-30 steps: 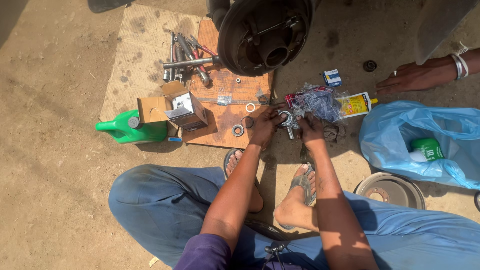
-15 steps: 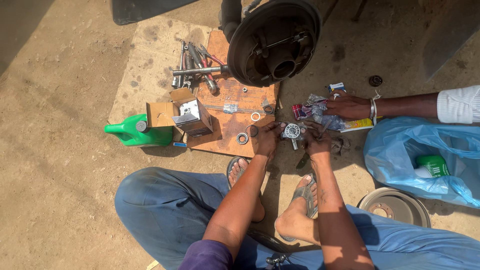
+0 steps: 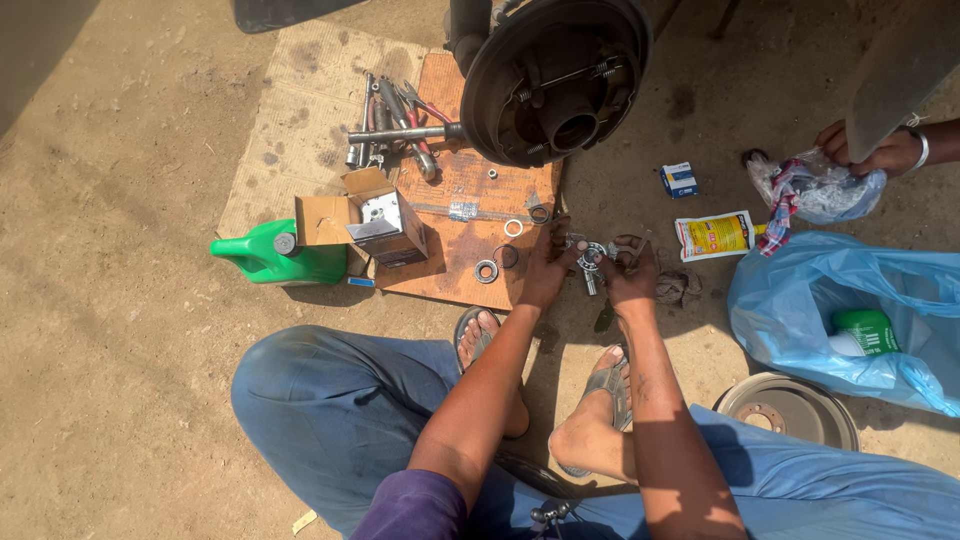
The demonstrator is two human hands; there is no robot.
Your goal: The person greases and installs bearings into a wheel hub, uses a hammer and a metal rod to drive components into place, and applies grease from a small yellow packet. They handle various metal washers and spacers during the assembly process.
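Ground is bare packed dirt, with a sheet of cardboard (image 3: 300, 90) laid at 11 o'clock. Green jug (image 3: 268, 255) lies on its side at 9 o'clock, just beside an opened cardboard box (image 3: 372, 220) with a silvery part inside. Spanners and pliers (image 3: 395, 125) lie heaped at 11 o'clock on the far end of a wooden board (image 3: 460, 190), whose near end carries loose washers and a small bearing ring (image 3: 487, 271). Brake backing plate (image 3: 555, 80) with springs stands on its hub at 12 o'clock.

Left hand (image 3: 545, 270) and right hand (image 3: 632, 272) meet at centre, just past the board's right edge. Both are closed on a small metal bearing part (image 3: 593, 257), held between them above the ground; fingers curled narrow around it. Sandalled feet show below at 6 o'clock.

Small blue-and-white carton (image 3: 679, 179) and yellow sachet (image 3: 716, 235) lie at 1 o'clock. Another person's hand (image 3: 870, 150) at 2 o'clock grips a clear bag of rags (image 3: 815, 190). Blue plastic bag (image 3: 800, 300) at 3 o'clock holds a green tub (image 3: 866, 330). Brake drum (image 3: 790, 410) rests at 4 o'clock.
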